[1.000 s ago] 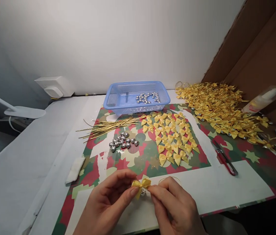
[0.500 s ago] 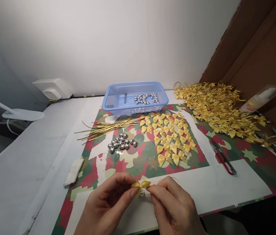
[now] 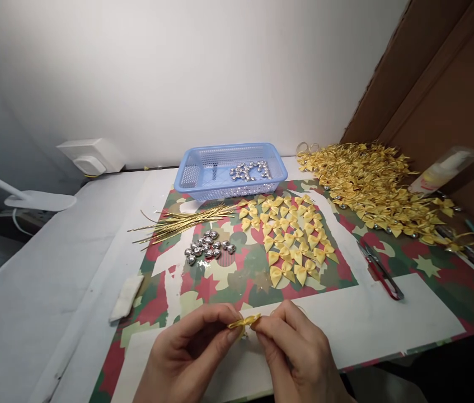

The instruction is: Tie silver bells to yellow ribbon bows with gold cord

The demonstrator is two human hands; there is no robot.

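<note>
Between my hands, low in the middle of the head view, is a yellow ribbon bow (image 3: 245,321). My left hand (image 3: 197,350) pinches its left loop between thumb and fingertips. My right hand (image 3: 295,350) is closed at the bow's right side, fingertips pressed together there. Just under the bow a small part of a silver bell (image 3: 244,336) shows; most of it is hidden. Thin gold cord curves up behind my right fingers. Beyond my hands lie rows of yellow bows (image 3: 295,238), a cluster of silver bells (image 3: 209,246) and a bundle of gold cords (image 3: 186,221).
A blue basket (image 3: 230,146) with silver bells stands at the back. Finished-looking bows with bells form a large pile (image 3: 371,184) at right, beside a spray bottle (image 3: 444,170). Red-handled thread snips (image 3: 381,271) lie right; a folded white cloth (image 3: 126,298) lies left.
The bow has tilted in my fingers, so it looks flatter and its right end sits higher. Less of the bell shows beneath it. Both hands keep their grip in nearly the same place.
</note>
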